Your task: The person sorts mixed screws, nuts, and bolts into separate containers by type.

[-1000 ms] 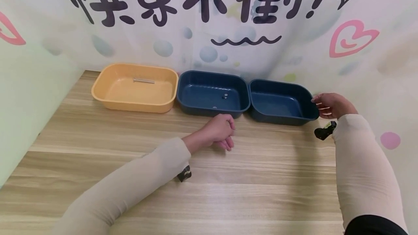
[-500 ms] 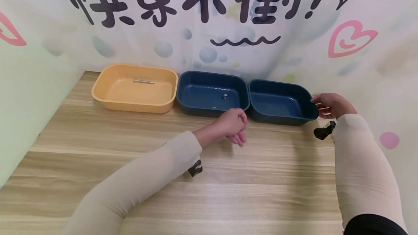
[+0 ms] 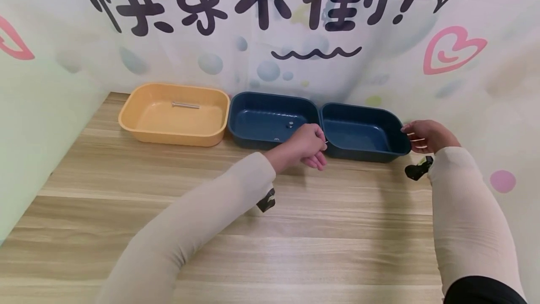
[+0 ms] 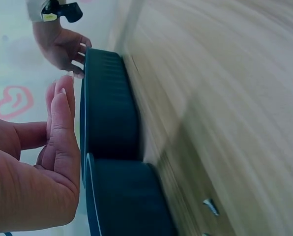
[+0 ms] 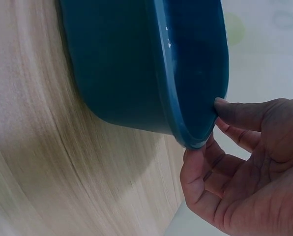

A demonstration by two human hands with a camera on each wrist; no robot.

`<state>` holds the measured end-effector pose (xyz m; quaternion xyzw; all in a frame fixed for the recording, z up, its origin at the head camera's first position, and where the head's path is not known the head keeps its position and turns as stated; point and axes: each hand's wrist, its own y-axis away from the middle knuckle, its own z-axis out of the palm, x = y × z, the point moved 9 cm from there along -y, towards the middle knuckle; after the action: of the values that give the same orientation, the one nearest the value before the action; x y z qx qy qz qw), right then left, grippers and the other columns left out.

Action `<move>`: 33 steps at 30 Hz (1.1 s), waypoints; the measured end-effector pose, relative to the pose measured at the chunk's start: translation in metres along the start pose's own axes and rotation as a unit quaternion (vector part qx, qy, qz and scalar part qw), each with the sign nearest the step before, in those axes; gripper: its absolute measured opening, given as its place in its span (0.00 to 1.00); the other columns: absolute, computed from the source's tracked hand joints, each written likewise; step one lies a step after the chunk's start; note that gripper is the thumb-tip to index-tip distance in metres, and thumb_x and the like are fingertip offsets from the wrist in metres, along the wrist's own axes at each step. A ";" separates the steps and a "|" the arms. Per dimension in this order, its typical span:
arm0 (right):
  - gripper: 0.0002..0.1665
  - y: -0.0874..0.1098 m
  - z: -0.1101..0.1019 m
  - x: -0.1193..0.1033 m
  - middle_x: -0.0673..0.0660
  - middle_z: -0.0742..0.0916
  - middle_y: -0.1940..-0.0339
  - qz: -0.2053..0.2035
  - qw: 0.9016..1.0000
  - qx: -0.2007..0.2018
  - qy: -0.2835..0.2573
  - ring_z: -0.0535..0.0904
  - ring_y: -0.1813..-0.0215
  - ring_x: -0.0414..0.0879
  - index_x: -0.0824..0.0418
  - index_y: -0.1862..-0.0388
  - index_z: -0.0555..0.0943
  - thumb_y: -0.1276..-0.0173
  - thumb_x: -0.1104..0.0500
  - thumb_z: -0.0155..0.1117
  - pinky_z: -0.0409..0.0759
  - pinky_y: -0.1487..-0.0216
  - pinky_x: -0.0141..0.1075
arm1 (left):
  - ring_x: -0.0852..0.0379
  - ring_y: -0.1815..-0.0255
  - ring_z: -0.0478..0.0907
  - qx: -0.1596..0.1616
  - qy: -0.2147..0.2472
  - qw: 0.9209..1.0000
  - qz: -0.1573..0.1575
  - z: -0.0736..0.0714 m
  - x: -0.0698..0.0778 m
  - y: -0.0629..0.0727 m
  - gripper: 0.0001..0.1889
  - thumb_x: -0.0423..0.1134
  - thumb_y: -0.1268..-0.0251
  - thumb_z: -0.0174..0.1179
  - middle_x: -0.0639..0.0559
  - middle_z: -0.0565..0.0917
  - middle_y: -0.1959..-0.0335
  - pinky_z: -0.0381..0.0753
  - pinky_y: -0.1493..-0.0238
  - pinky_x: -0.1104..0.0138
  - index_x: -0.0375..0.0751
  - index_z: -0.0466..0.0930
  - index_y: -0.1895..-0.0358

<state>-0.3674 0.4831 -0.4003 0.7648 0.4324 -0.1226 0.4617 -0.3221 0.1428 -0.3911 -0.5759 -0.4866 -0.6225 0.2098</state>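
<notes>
My left hand (image 3: 310, 144) is over the front rim where the two blue bins meet, its thumb against the fingers. A small, thin shiny piece (image 3: 326, 142) shows at its fingertips, mostly hidden; I cannot tell its kind. At the far right end, my right hand (image 5: 254, 162) pinches the rim of the right blue bin (image 3: 358, 154), thumb over the inner side and fingers outside. The middle blue bin (image 3: 253, 142) has small metal nuts (image 3: 290, 125) in it. In the left wrist view a silver screw (image 4: 211, 207) lies on the table, hidden in the head view.
A yellow bin (image 3: 177, 140) with a long bolt (image 3: 185, 105) in it stands left of the blue bins. All three form a row along the back of the wood-grain table (image 3: 337, 247), against a printed cloth (image 3: 236, 74).
My left hand has moved right and away from me, from in front of the middle bin to the junction of the blue bins. The right hand keeps its hold on the rim.
</notes>
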 end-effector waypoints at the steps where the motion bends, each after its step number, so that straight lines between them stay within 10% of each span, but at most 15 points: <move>1: 0.20 0.000 0.000 0.000 0.53 0.77 0.63 0.001 1.000 0.000 -0.001 0.77 0.64 0.44 0.66 0.41 0.65 0.21 0.52 0.45 0.82 0.59 0.33 | 0.47 0.82 0.84 0.004 -0.002 1.000 -0.001 0.000 0.002 -0.002 0.02 0.31 0.29 0.54 0.40 0.85 0.79 0.79 0.84 0.68 0.39 0.71 0.60; 21: 0.18 0.001 0.001 0.001 0.53 0.78 0.63 0.008 1.000 -0.009 -0.009 0.78 0.64 0.44 0.64 0.44 0.67 0.21 0.52 0.46 0.82 0.58 0.33 | 0.46 0.74 0.86 0.047 -0.023 0.997 -0.051 0.006 0.018 -0.027 0.01 0.35 0.27 0.53 0.44 0.85 0.81 0.77 0.83 0.69 0.44 0.71 0.59; 33: 0.13 0.001 0.002 0.000 0.51 0.77 0.65 0.000 1.000 -0.008 -0.002 0.77 0.65 0.42 0.61 0.48 0.68 0.21 0.53 0.44 0.82 0.59 0.33 | 0.47 0.77 0.86 0.025 -0.009 1.000 -0.016 0.012 0.025 -0.025 0.04 0.37 0.28 0.56 0.42 0.86 0.80 0.77 0.86 0.68 0.44 0.71 0.59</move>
<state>-0.3661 0.4819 -0.4009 0.7611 0.4322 -0.1204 0.4685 -0.3426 0.1713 -0.3791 -0.5682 -0.5134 -0.6080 0.2095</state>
